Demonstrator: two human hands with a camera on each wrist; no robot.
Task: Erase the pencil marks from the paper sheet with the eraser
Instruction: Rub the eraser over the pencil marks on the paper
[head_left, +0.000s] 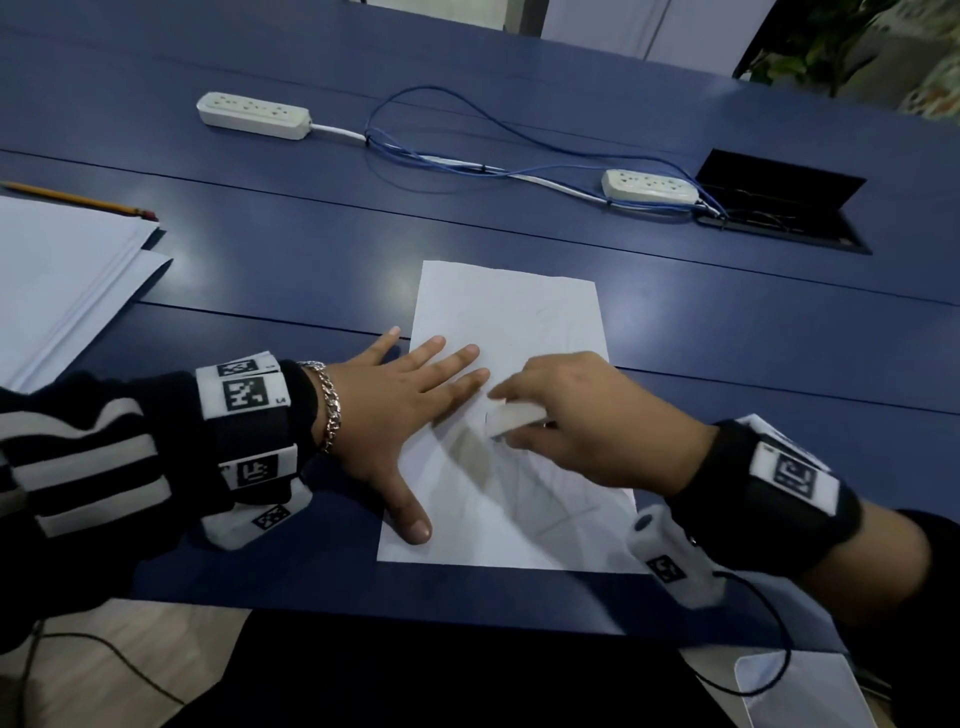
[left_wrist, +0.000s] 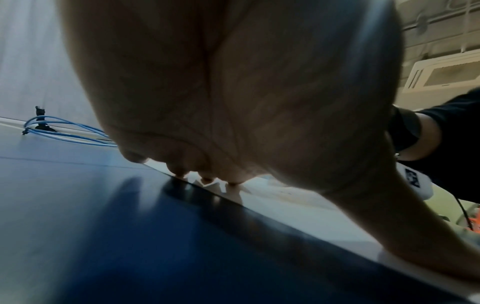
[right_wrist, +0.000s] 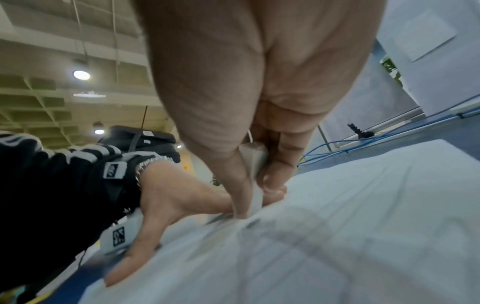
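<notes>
dim overhead light glares softly off the blue table (head_left: 675, 338); wrist views blur, bend at the edges, with smeared foreground shadows.

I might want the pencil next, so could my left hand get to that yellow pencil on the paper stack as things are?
Probably yes: the left hand holds nothing, only pressing the white paper sheet, and bare blue table lies toward the yellow pencil.

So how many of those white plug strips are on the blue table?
2. One power strip lies at the far left of the table. The other power strip is at the far right, beside the open black cable hatch. More could be outside the view.
</notes>
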